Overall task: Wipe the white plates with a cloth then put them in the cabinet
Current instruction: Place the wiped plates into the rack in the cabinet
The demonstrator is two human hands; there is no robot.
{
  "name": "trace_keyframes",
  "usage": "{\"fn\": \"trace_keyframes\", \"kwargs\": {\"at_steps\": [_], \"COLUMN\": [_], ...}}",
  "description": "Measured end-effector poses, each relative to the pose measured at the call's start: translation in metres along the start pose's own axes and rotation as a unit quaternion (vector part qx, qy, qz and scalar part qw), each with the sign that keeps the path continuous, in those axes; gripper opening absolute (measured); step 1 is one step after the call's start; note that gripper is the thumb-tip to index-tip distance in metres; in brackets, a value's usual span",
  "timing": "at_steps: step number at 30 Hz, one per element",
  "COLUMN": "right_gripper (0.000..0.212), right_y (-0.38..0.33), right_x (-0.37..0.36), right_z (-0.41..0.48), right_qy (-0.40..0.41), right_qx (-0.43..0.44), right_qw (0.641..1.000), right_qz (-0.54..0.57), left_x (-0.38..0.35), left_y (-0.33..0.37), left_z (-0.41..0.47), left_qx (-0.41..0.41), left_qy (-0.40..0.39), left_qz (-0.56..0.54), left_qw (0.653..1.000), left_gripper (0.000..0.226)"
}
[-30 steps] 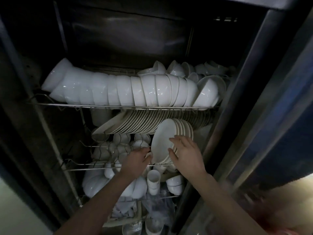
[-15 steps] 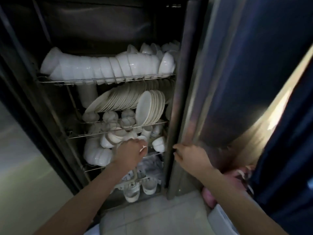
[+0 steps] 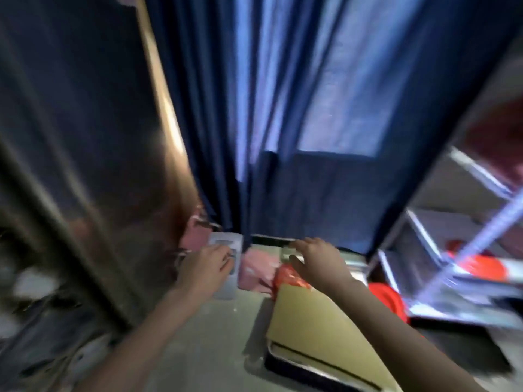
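No plate shows in my view, so I cannot say how one looks; there is only a pale blur low down, left of the curtain (image 3: 283, 108), past the dark cabinet (image 3: 85, 165) panel. I'd expect a white plate to be stiff, brittle, slick and fairly weighty. It is best taken at the rim, thumb on top and fingers beneath. Below the curtain's hem, my right hand (image 3: 317, 258) has its fingers spread and holds nothing. My left hand (image 3: 209, 267) looks empty too, fingers straight and close together over a grey box (image 3: 225, 241).
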State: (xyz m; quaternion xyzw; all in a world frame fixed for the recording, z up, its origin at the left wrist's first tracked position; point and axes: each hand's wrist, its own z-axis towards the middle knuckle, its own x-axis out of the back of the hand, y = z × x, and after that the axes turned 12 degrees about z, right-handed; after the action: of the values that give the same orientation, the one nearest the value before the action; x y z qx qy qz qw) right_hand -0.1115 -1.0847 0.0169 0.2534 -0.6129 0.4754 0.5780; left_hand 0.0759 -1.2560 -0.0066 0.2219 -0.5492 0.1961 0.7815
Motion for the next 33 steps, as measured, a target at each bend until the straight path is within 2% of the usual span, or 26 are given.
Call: {"fn": "trace_keyframes", "kwargs": {"at_steps": [3, 7, 15, 20, 24, 27, 33], "right_gripper": [0.036, 0.034, 0.034, 0.029, 0.034, 0.038, 0.050], "right_y": [0.070, 0.141, 0.242, 0.281, 0.297, 0.309, 0.352], "right_x": [0.038, 0.079, 0.146, 0.169, 0.169, 0.165, 0.154], "right_z": [-0.090, -0.212, -0.469, -0.623, -0.725, -0.773, -0.819], "right_qy": [0.035, 0.083, 0.175, 0.208, 0.230, 0.231, 0.261], "right_qx": [-0.121, -0.265, -0.449, -0.563, -0.650, -0.691, -0.733], "right_qw": [0.992, 0.961, 0.875, 0.798, 0.724, 0.685, 0.624], "right_qz": [-0.004, -0.022, -0.047, -0.046, -0.017, 0.001, 0.064], "left_x": [-0.020, -0.028, -0.033, -0.027, -0.032, -0.048, -0.097], "left_y": [0.102, 0.245, 0.542, 0.702, 0.788, 0.833, 0.909], "left_z": [0.012, 0.008, -0.081, -0.169, -0.235, -0.267, -0.295], "left_qx": [-0.109, -0.242, -0.442, -0.533, -0.576, -0.594, -0.600], "left_qy": [-0.001, -0.015, -0.056, -0.095, -0.169, -0.227, -0.309], "left_qz": [-0.058, -0.118, -0.209, -0.276, -0.288, -0.272, -0.226], "left_qw": [0.992, 0.963, 0.871, 0.794, 0.746, 0.723, 0.702], "left_gripper": [0.019, 0.025, 0.022, 0.019, 0.019, 0.021, 0.046]}}
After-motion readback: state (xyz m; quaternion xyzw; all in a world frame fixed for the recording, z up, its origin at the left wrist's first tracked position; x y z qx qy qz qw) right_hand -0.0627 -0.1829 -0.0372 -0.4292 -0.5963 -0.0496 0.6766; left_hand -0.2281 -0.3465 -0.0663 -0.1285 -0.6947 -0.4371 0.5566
